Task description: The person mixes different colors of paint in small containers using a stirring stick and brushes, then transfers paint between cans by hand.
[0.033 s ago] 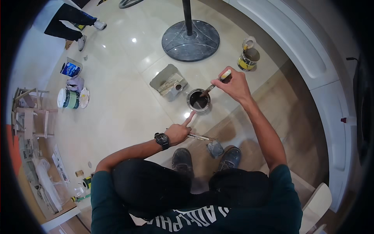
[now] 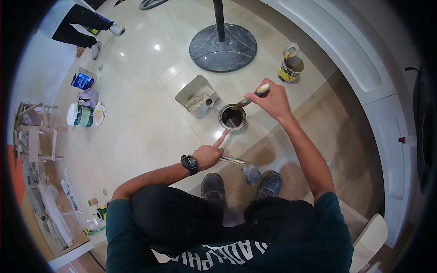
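Observation:
My right hand point(image 2: 273, 101) is closed round the handle of a paintbrush point(image 2: 241, 105), whose bristles rest at the far right rim of an open paint can point(image 2: 220, 122). Dark liquid fills the can's bottom. My left hand point(image 2: 208, 156) has its index finger stretched out to the can's near rim. Its other fingers are curled round slender sticks point(image 2: 233, 159) that look like thin brush handles; their ends are hard to make out. Beside the can stands a cut-open grey container point(image 2: 187, 96) with pale residue and a small cup-like piece in it.
A grey, paint-smeared piece point(image 2: 251, 174) lies between my shoes. Ahead is a round black stand base point(image 2: 223, 51). At right stands a yellow-banded can point(image 2: 290, 73); white cabinets point(image 2: 337, 45) curve behind. Tubs point(image 2: 77, 114) stand at left, and another person's legs point(image 2: 84, 25) show beyond.
My right hand has tilted the paintbrush flatter and drawn its bristles from inside the can up to the rim. The left hand keeps its place.

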Demonstrator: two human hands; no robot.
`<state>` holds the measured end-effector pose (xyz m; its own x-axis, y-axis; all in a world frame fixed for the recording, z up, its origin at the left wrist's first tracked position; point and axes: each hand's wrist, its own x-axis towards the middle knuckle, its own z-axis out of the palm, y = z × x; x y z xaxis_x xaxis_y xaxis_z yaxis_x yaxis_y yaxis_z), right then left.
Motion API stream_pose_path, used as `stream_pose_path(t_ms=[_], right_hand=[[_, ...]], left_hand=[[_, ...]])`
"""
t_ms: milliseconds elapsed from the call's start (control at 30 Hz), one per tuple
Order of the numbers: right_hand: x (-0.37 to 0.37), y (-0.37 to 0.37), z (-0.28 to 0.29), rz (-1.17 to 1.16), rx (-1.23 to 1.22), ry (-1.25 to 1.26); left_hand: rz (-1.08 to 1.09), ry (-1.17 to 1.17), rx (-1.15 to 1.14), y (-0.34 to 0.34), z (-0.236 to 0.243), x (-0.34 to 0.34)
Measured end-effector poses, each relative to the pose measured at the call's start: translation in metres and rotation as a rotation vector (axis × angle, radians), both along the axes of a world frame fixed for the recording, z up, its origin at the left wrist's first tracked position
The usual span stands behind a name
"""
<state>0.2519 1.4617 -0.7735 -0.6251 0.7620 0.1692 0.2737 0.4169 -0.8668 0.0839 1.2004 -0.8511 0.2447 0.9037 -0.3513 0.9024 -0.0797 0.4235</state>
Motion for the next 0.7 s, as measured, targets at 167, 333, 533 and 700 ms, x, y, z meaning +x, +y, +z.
stream_pose_path(t_ms=[167,333,533,700], right_hand=[[-0.019,-0.019,-0.044,0.0,0.011,-0.152],[-0.011,-0.013,-0.026,-0.094,0.12,-0.13],[-0.009,-0.024,-0.016,-0.012,0.018,-0.01],[-0.027,-0.046,-0.043,0.254,0.058,-0.165]], left_hand=[[0.0,0.015,0.01,-0.007,0.002,-0.002],[0.015,0.01,-0.003,-0.012,0.001,-0.009],[0.022,0.011,-0.012,-0.006,0.002,-0.004],[0.027,-0.006,0.056,-0.007,-0.007,-0.003]])
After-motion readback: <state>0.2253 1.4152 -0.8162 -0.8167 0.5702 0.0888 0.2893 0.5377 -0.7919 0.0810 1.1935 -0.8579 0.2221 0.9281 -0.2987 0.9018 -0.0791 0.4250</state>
